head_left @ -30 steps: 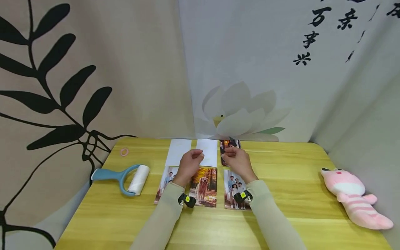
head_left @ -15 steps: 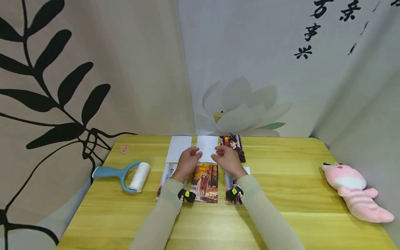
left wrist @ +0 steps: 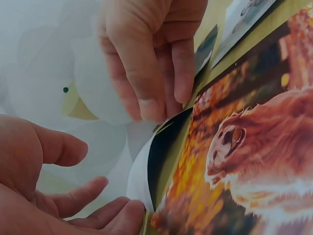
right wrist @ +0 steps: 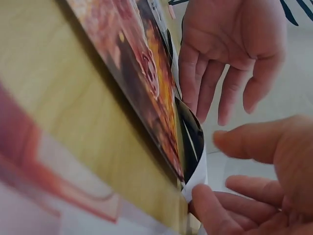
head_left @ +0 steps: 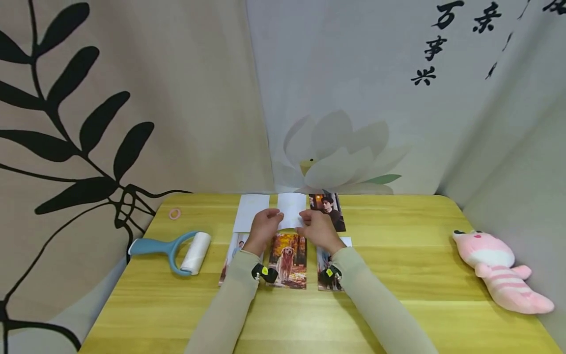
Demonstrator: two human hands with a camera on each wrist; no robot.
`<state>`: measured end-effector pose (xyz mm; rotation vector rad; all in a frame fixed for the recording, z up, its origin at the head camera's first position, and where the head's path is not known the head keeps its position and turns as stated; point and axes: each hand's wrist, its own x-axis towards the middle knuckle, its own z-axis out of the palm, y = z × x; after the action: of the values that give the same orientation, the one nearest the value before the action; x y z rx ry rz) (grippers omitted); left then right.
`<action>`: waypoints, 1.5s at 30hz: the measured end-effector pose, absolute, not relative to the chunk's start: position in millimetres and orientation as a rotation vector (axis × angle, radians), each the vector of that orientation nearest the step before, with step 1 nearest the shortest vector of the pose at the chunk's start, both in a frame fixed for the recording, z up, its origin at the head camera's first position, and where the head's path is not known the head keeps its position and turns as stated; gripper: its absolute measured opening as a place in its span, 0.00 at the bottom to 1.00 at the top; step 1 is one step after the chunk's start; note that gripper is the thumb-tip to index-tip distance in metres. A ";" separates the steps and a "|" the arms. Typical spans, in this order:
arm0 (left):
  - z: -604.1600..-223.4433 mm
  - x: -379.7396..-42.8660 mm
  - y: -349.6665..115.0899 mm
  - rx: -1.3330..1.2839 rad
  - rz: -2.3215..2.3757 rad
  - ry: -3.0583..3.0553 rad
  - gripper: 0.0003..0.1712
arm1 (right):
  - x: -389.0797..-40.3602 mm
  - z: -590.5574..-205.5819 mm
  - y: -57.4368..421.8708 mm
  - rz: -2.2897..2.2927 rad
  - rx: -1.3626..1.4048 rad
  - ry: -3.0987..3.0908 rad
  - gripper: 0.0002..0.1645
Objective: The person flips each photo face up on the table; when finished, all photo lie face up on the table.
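Between both hands a photo (head_left: 292,209) lies white side up, its near edge bowed upward off the table. Its dark underside (left wrist: 168,132) shows in the left wrist view. My left hand (head_left: 264,227) pinches the near left corner, and my right hand (head_left: 322,230) holds the near right corner; in the right wrist view the right fingertips (right wrist: 203,196) are on that corner. Just in front lies a photo of a golden dog (head_left: 287,260). Another white-backed photo (head_left: 251,213) is at left, and a portrait photo (head_left: 328,211) at right. Both forearms partly cover the family photos (head_left: 324,270).
A blue-handled lint roller (head_left: 170,250) and a small pink ring (head_left: 174,214) lie on the left of the wooden table (head_left: 398,255). A pink plush toy (head_left: 501,273) lies at the right edge. A curtain (head_left: 345,98) hangs behind the table.
The right hand has moved left from the portrait photo to the middle white-backed photo. The left hand stays near its left corner. The photo's near edge now curves up.
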<state>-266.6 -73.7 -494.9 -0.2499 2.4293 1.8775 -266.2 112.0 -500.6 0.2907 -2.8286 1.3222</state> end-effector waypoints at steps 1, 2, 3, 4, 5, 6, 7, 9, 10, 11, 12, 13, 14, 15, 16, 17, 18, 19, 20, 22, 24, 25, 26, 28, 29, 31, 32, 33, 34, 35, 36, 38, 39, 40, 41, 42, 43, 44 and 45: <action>-495.5 -267.5 -73.1 -0.254 1.872 2.430 0.22 | -266.7 -501.2 110.9 1.301 0.286 -2.842 0.30; -495.9 -268.1 -72.5 -0.257 1.864 2.435 0.22 | -267.2 -501.7 109.7 1.284 0.283 -2.851 0.30; -496.5 -268.6 -72.0 -0.262 1.861 2.435 0.22 | -267.8 -502.5 108.7 1.254 0.281 -2.858 0.29; -496.7 -268.9 -71.7 -0.269 1.862 2.433 0.22 | -268.4 -503.3 107.8 1.228 0.281 -2.860 0.29; -496.8 -269.2 -71.5 -0.271 1.866 2.432 0.22 | -268.9 -503.9 106.9 1.204 0.281 -2.856 0.28; -496.8 -269.3 -71.3 -0.268 1.868 2.439 0.22 | -269.5 -504.3 106.0 1.184 0.281 -2.849 0.27; -496.8 -269.3 -71.4 -0.265 1.873 2.442 0.22 | -269.9 -504.7 105.3 1.168 0.280 -2.841 0.26; -496.8 -269.1 -71.9 -0.263 1.882 2.440 0.22 | -270.6 -504.9 104.0 1.137 0.280 -2.826 0.24; -496.9 -268.9 -72.3 -0.260 1.881 2.440 0.22 | -270.7 -504.8 103.5 1.122 0.278 -2.825 0.24; -497.2 -268.5 -72.8 -0.259 1.876 2.439 0.22 | -270.8 -504.8 102.8 1.104 0.280 -2.828 0.23; -497.5 -268.2 -73.3 -0.254 1.867 2.445 0.23 | -271.0 -505.0 102.0 1.082 0.287 -2.831 0.23; -497.8 -267.5 -73.9 -0.254 1.860 2.446 0.23 | -271.0 -504.9 101.3 1.060 0.293 -2.838 0.23; -497.9 -267.0 -74.5 -0.256 1.853 2.445 0.23 | -271.1 -504.9 100.5 1.039 0.302 -2.845 0.24; -497.9 -266.3 -75.2 -0.258 1.848 2.446 0.24 | -271.1 -504.8 99.6 1.025 0.308 -2.852 0.25; -498.2 -266.1 -76.0 -0.258 1.841 2.449 0.24 | -270.9 -504.8 98.8 1.013 0.310 -2.859 0.26; -498.3 -265.6 -76.8 -0.266 1.840 2.445 0.25 | -270.5 -504.7 97.8 1.009 0.306 -2.866 0.27; -498.2 -265.1 -77.6 -0.274 1.840 2.442 0.25 | -270.2 -504.4 97.0 1.008 0.298 -2.870 0.28; -498.1 -264.3 -78.4 -0.284 1.842 2.436 0.26 | -269.7 -504.0 96.2 1.013 0.286 -2.874 0.29; -498.2 -264.2 -79.1 -0.292 1.843 2.432 0.26 | -269.2 -503.7 95.5 1.022 0.277 -2.875 0.29; -498.4 -263.7 -80.3 -0.297 1.836 2.445 0.26 | -268.0 -503.1 94.2 1.036 0.262 -2.877 0.30; -498.5 -263.6 -81.3 -0.300 1.830 2.455 0.26 | -267.9 -503.4 92.9 1.032 0.276 -2.877 0.31; -498.5 -263.7 -81.5 -0.293 1.834 2.455 0.26 | -268.0 -503.6 92.3 1.027 0.287 -2.878 0.31; -498.4 -264.0 -81.7 -0.285 1.840 2.451 0.26 | -268.3 -503.9 91.8 1.019 0.300 -2.877 0.31; -497.4 -264.3 -82.3 -0.281 1.859 2.429 0.26 | -269.3 -504.5 90.9 0.997 0.321 -2.877 0.32; -497.0 -264.7 -82.6 -0.283 1.872 2.413 0.25 | -269.9 -504.6 90.3 0.982 0.333 -2.878 0.33; -496.7 -266.0 -82.8 -0.287 1.899 2.377 0.24 | -271.3 -504.9 90.2 0.968 0.337 -2.883 0.34; -496.9 -266.9 -82.8 -0.292 1.904 2.369 0.23 | -272.1 -505.0 90.5 0.964 0.336 -2.886 0.34; -496.9 -267.5 -82.8 -0.299 1.907 2.361 0.22 | -272.8 -505.1 90.9 0.960 0.334 -2.892 0.34; -497.0 -268.1 -83.0 -0.302 1.911 2.352 0.22 | -273.5 -505.3 91.4 0.958 0.335 -2.898 0.34; -496.9 -268.6 -83.3 -0.301 1.913 2.345 0.21 | -274.1 -505.6 91.9 0.955 0.341 -2.902 0.33; -497.4 -269.3 -83.9 -0.296 1.911 2.345 0.21 | -274.3 -505.4 92.3 0.963 0.344 -2.907 0.33; -497.3 -269.9 -85.0 -0.282 1.910 2.342 0.21 | -274.2 -505.1 92.7 0.960 0.372 -2.907 0.32; -497.0 -269.9 -85.6 -0.276 1.910 2.340 0.22 | -273.9 -504.8 92.8 0.955 0.388 -2.904 0.31; -496.9 -269.9 -86.3 -0.272 1.906 2.343 0.22 | -273.5 -504.3 92.8 0.955 0.403 -2.900 0.30; -496.9 -269.9 -87.0 -0.268 1.905 2.346 0.22 | -272.9 -503.9 92.7 0.949 0.417 -2.897 0.30; -497.2 -270.0 -87.5 -0.266 1.905 2.353 0.23 | -272.2 -503.2 92.8 0.949 0.427 -2.896 0.30; -497.1 -269.8 -87.6 -0.266 1.904 2.361 0.23 | -271.8 -502.8 93.0 0.946 0.435 -2.893 0.30; -497.2 -269.6 -87.9 -0.267 1.903 2.374 0.23 | -271.4 -502.4 93.4 0.943 0.437 -2.894 0.30; -497.4 -269.6 -88.1 -0.270 1.900 2.391 0.23 | -271.2 -502.0 93.8 0.943 0.438 -2.895 0.30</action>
<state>-269.6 -88.1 -497.4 -0.2705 2.3906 1.9003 -271.2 93.8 -502.0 0.4382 -2.8952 0.9425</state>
